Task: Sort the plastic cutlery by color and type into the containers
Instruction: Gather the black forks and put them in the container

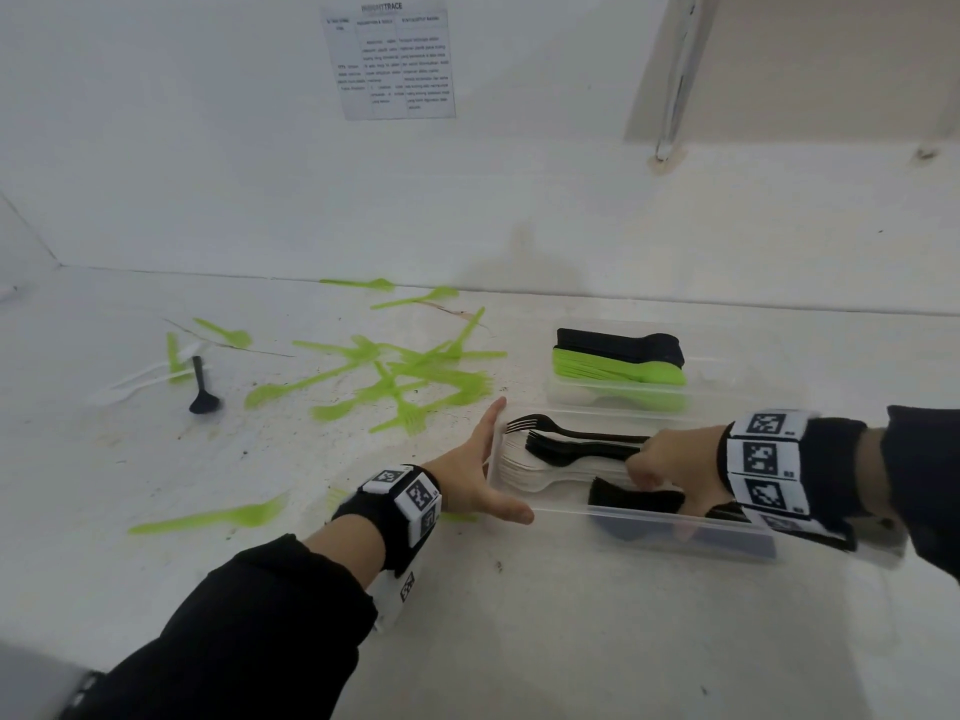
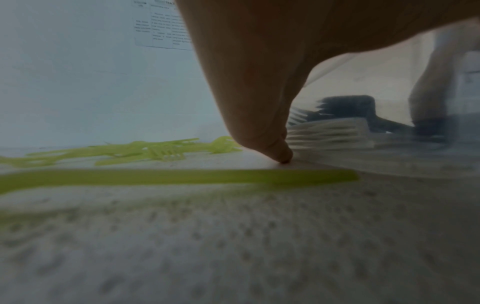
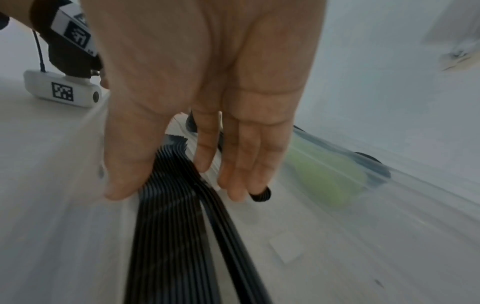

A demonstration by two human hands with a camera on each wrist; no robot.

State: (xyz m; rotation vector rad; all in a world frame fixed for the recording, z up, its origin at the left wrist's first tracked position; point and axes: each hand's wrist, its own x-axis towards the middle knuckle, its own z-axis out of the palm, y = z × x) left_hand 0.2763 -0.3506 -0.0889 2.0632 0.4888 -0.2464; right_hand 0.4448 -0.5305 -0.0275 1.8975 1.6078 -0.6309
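Observation:
A clear near container (image 1: 717, 537) holds a stack of white forks (image 1: 545, 472) with black forks (image 1: 576, 440) lying on top, and a black cutlery stack (image 1: 636, 498) on edge along its front wall. My right hand (image 1: 670, 465) reaches into it, with the thumb on one side of the black cutlery stack (image 3: 168, 205) and the fingers (image 3: 241, 164) on the other. My left hand (image 1: 483, 470) lies flat and open against the container's left end, its fingers (image 2: 259, 102) touching the table beside the white forks (image 2: 330, 133). Loose green forks (image 1: 400, 381) lie scattered behind it.
A far container (image 1: 727, 402) holds black spoons over green spoons (image 1: 618, 374). A green fork (image 1: 208, 517) lies near my left wrist. A black spoon (image 1: 200, 392), white cutlery (image 1: 140, 381) and green spoons (image 1: 228, 334) lie far left. A wall with a paper sheet (image 1: 389, 59) stands behind.

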